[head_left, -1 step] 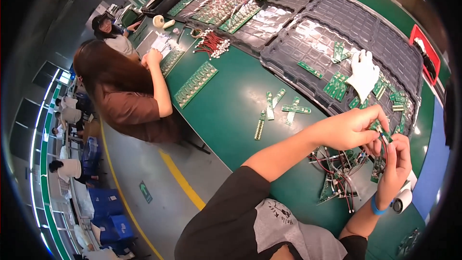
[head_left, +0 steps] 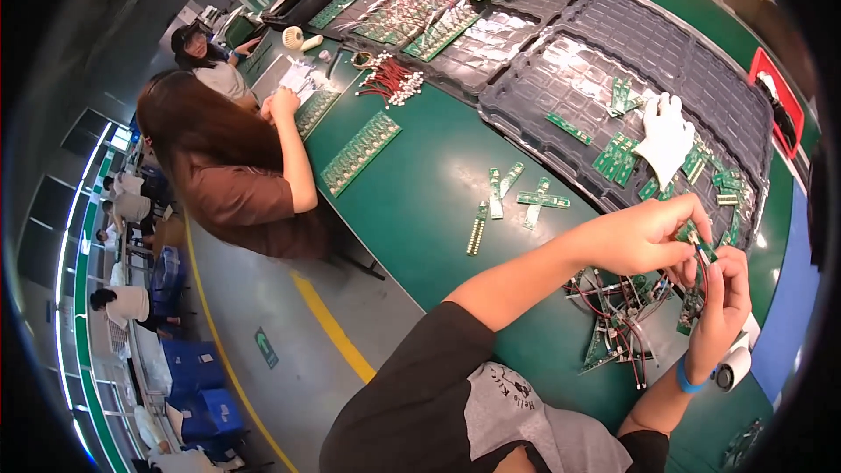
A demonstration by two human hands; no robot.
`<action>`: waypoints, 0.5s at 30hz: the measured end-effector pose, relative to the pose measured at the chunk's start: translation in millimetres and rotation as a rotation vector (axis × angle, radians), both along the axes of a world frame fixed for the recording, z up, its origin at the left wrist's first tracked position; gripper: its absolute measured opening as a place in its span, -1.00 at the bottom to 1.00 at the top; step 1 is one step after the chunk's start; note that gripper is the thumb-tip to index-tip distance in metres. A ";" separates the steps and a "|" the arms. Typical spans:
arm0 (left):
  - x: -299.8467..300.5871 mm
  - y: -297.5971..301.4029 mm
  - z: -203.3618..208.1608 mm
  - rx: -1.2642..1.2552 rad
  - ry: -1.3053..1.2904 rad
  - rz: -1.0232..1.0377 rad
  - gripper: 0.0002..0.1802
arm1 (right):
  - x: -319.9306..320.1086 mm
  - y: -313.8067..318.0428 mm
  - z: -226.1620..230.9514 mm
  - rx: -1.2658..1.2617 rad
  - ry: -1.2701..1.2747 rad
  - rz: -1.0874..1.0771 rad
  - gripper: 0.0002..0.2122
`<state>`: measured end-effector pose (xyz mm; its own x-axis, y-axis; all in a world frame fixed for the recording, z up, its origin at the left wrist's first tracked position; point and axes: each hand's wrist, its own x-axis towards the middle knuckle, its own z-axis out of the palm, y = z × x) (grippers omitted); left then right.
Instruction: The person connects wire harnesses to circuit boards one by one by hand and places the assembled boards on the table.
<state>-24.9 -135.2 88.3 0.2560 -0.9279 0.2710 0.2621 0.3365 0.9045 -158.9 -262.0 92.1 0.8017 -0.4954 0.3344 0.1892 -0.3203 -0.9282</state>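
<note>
My left hand (head_left: 653, 235) is closed around a small green circuit board (head_left: 688, 233), gripped between thumb and fingers. The fingertips of my right hand (head_left: 725, 293), with a blue band on the wrist, pinch the same board's lower end, where red and black wires (head_left: 703, 273) come off. Part of the board and of the wires is hidden by the fingers. Below my hands a tangled pile of wired green boards (head_left: 624, 324) lies on the green table. Another small board (head_left: 690, 310) shows beside my right palm.
A black compartment tray (head_left: 561, 88) beyond my hands holds loose boards and a white glove (head_left: 667, 138). Several small boards (head_left: 495, 193) lie left of it. A white cylinder (head_left: 732, 368) stands by my right wrist. A co-worker (head_left: 228, 166) sits at the left near a board panel (head_left: 361, 154).
The whole view has shifted very slightly. My hands keep the same hold on the circuit board.
</note>
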 end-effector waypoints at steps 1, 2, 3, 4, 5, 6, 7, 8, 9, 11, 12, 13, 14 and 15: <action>-0.3 -1.4 0.8 -0.008 -0.053 0.005 -0.81 | -0.6 -0.8 0.8 0.008 0.008 -0.007 -0.96; 0.0 -1.4 0.9 0.017 -0.099 0.032 -0.77 | 0.3 0.0 1.8 -0.017 0.010 -0.018 -0.96; 1.2 1.1 3.3 0.017 -0.101 0.035 -0.77 | 1.7 0.5 0.6 -0.018 0.008 -0.015 -0.96; 1.2 1.9 6.0 0.062 -0.168 0.075 -0.75 | 2.0 -1.7 -1.1 -0.020 0.013 -0.007 -0.96; 1.4 1.4 7.6 0.108 -0.234 0.114 -0.73 | 2.2 -3.6 -1.8 -0.021 0.019 0.000 -0.96; 0.6 -0.8 7.3 0.101 -0.238 0.145 -0.74 | 2.2 -3.8 0.5 -0.016 0.028 0.008 -0.96; -1.2 -1.7 8.0 0.100 -0.236 0.143 -0.74 | 1.2 -4.0 1.5 -0.017 0.029 0.006 -0.96; -3.1 -2.4 10.1 0.119 -0.238 0.163 -0.75 | 0.2 -4.2 2.7 -0.009 0.049 0.011 -0.96; -5.1 -2.9 11.5 0.137 -0.240 0.183 -0.77 | -0.9 -4.0 3.8 -0.001 0.068 0.016 -0.95; -6.9 -5.2 10.3 0.146 -0.309 0.242 -0.78 | 1.0 -2.2 3.8 -0.009 0.061 0.008 -0.95; -9.4 -5.6 9.3 0.159 -0.374 0.308 -0.78 | 1.6 -1.3 2.8 -0.014 0.058 0.008 -0.95; -13.3 -5.1 4.1 0.141 -0.333 0.317 -0.78 | 1.8 -1.1 -2.4 -0.058 0.019 0.006 -0.95; -12.2 -6.8 1.8 0.110 -0.383 0.358 -0.78 | 2.0 -0.9 -0.9 -0.033 0.032 0.013 -0.95; -10.6 -8.2 1.0 0.080 -0.432 0.400 -0.79 | 3.2 0.6 1.8 -0.009 0.046 0.022 -0.96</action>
